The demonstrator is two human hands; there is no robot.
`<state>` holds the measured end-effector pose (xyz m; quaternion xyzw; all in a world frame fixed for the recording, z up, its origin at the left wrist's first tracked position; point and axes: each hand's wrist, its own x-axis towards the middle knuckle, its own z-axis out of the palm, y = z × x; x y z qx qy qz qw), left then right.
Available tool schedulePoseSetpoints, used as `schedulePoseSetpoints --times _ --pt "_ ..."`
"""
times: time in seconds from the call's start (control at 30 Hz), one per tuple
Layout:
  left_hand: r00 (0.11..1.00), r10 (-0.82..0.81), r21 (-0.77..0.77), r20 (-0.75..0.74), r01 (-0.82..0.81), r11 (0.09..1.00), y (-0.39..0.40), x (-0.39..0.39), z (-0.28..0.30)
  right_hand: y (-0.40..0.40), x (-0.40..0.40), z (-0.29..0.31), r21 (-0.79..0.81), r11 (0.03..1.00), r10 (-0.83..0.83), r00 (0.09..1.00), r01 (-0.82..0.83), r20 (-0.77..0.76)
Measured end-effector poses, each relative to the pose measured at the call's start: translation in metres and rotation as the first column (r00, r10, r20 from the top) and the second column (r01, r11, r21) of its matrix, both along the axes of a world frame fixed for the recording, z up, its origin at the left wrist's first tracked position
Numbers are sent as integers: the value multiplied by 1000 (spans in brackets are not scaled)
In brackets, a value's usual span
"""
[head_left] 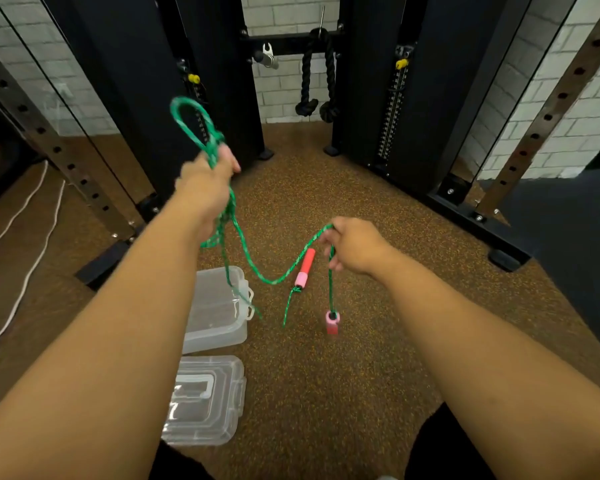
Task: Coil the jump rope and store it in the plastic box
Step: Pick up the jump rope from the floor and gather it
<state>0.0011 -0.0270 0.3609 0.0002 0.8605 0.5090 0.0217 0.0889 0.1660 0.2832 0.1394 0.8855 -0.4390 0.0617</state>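
Box open-topped; lid beside; rope dangling above.

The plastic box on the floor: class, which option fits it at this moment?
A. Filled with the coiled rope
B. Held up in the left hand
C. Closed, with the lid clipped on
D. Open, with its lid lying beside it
D: the plastic box sits open on the floor and its lid lies separately beside it, nearer the camera; the jump rope hangs from both hands.

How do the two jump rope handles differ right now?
The upper handle hangs tilted, showing its full red length and pink cap; the lower handle hangs straight down, seen end-on and blurred. The upper one dangles left of the right hand, the lower one below it. Both are red and pink, on the green rope.
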Motion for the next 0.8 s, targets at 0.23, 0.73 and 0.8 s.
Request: schedulePoseSetpoints --times 0.23,0.73,0.8 --pt "951 -142 361 274 35 932 11 22 -69 -8 -4 59 -151 989 -38 973 3 -229" --pt "747 -494 -94 446 587 804 -1 96 -127 -35 42 156 -637 709 -176 800 -302 -574" --pt "763 -478 37 435 515 857 -6 100 -122 -31 45 157 -670 690 -279 753 -274 -596"
